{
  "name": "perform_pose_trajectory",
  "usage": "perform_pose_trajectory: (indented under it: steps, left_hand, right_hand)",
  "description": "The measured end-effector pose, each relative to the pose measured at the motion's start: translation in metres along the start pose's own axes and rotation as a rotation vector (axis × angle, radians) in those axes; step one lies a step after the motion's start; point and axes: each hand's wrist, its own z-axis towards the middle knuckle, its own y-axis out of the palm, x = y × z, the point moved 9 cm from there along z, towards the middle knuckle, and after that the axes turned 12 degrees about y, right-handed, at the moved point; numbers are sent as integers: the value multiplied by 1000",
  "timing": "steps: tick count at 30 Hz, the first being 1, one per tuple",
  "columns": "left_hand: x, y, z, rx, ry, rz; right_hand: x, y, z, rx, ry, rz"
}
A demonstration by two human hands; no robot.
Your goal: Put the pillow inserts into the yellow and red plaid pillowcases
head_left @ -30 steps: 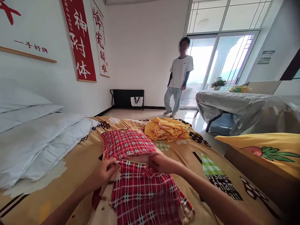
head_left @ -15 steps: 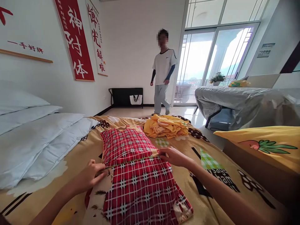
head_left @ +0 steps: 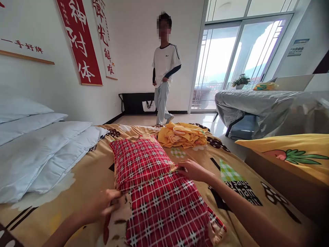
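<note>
A red plaid pillowcase [head_left: 164,202] lies on the bed in front of me. Its far half [head_left: 140,159] looks plump, and a seam-like edge runs across the middle. At the right end of that edge, my right hand [head_left: 194,170] pinches the fabric between thumb and fingers. My left hand [head_left: 105,204], slightly blurred, has its fingers curled on the left end of the edge, beside a pale patterned strip of the same cloth. What lies inside the pillowcase is hidden.
White pillows [head_left: 48,161] are stacked at the left. Crumpled yellow cloth [head_left: 182,134] lies beyond the pillowcase on the patterned bedspread [head_left: 87,185]. A cardboard box [head_left: 277,185] with a yellow pillow [head_left: 290,151] stands at the right. A person [head_left: 164,68] walks past the bed's far side.
My left hand has moved down and slightly right, and the near part of the pillowcase has shifted right. My right hand stays at its edge. The person has moved left across the view.
</note>
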Motion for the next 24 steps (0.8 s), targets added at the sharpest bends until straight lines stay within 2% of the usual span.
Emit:
perform_pose_trajectory:
  steps: [2,6,8,10,13,15,16,18,21,23,24]
  left_hand:
    - [-2,-4,-6,59,2,-30]
    - [-6,-38,-24,344,5,-69]
    - [-10,-42,-29,443,-22,-15]
    - [-16,-25,-25,438,-75,-10]
    - [-23,18,-5,312,-105,-105]
    - [-22,23,8,337,-63,-133]
    - [-20,15,12,396,-40,-125]
    - [-12,-18,14,574,-10,-62]
    - [11,-77,-3,925,-21,87]
    - [36,-91,-15,1103,5,156]
    - [51,-85,-14,1122,47,185]
  right_hand:
    - [12,11,1,-11,13,65]
    - [38,9,1,135,60,191]
    - [45,20,0,99,99,230]
    - [43,39,0,32,122,247]
    - [28,57,2,34,161,101]
    - [18,57,6,55,197,-71]
    - [12,53,9,53,205,-143]
    - [4,33,18,49,210,-226]
    - [-1,-21,33,114,233,-283]
    - [-1,-63,41,242,272,-315]
    - [-1,-81,42,313,287,-341]
